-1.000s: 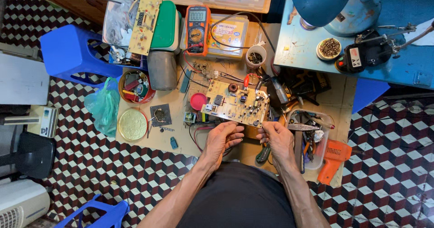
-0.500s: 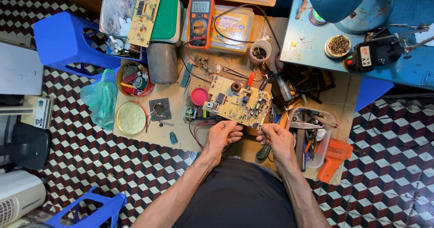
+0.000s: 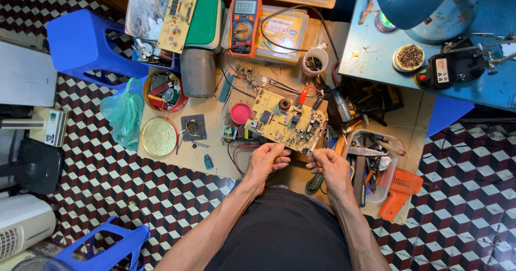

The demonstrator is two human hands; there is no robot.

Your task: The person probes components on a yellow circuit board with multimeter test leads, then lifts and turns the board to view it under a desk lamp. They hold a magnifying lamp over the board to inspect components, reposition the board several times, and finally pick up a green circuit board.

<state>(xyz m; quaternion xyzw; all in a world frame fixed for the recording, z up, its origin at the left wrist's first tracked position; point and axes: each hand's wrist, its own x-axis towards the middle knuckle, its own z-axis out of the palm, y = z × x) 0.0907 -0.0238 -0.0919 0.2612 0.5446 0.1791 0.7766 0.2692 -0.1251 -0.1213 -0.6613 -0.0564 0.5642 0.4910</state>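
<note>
Both hands are held close together at the near edge of a cluttered workbench [image 3: 215, 158]. On the left hand [image 3: 267, 161] the fingers are curled narrowly, and the near edge of a circuit board [image 3: 285, 121] is pinched between thumb and fingertips. On the right hand [image 3: 329, 163] the fingers are likewise drawn in tight at the board's near right corner; whether the corner itself or some small part beside it is gripped cannot be told.

From the hands, the circuit board is found at twelve o'clock, just beyond the fingertips. It is yellowish, roughly rectangular and turned askew, with its component side up: a copper coil, dark blocks and small parts are seen on it, and a red clip [image 3: 304, 92] is attached at its far edge.

At eleven o'clock from the board a pink round lid [image 3: 241, 113] is seen just beside it, and at twelve o'clock, well apart, an orange multimeter [image 3: 244, 21] is laid flat. At three o'clock from the right hand a clear tray of tools [image 3: 376, 163] is placed, and beyond it, at four o'clock, an orange hot-air tool [image 3: 400, 190].
</note>
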